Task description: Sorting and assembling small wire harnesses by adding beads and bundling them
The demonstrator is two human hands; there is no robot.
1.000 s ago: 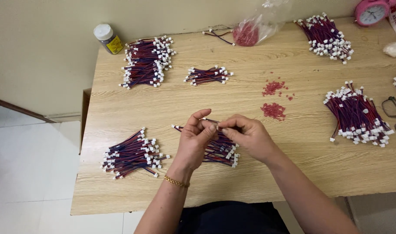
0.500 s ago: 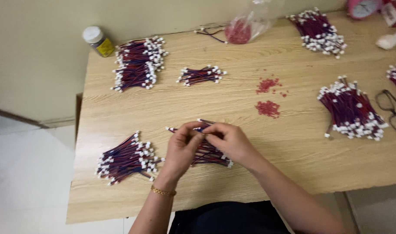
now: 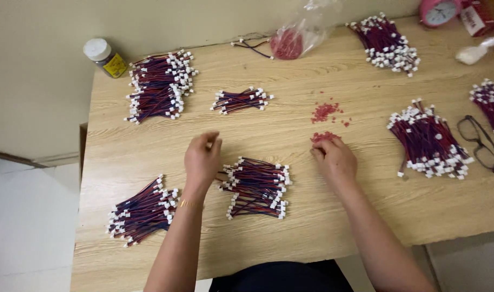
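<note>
While the left hand (image 3: 201,158) is held over the wooden table (image 3: 290,227) with thumb and fingers curled close together and nothing visibly pinched between them, the right hand (image 3: 335,158) is laid fingers-down on a small heap of red beads (image 3: 323,137); whether a bead is gripped cannot be told. A bundle of red-and-blue wires with white connectors (image 3: 256,187) is seen between the two wrists, just beside the left hand at its 4 o'clock and clear of the right hand. A second scatter of red bits (image 3: 326,111) is set at 12 o'clock from the right hand, with bare wood between. Another bundle (image 3: 141,211) is placed at 8 o'clock near the table's left edge, a large pile (image 3: 159,85) at 11 o'clock, and a small bunch (image 3: 241,100) at 12 o'clock from the left hand. Open tabletop is left along the near edge and across the middle strip. Toward 2 o'clock, a pile (image 3: 429,141) is flanked by spectacles (image 3: 478,141) near the right edge. At the far edge a clear bag (image 3: 303,32), a further pile (image 3: 387,42), a pink clock (image 3: 439,11) and a capped jar (image 3: 103,57) are lined up.
</note>
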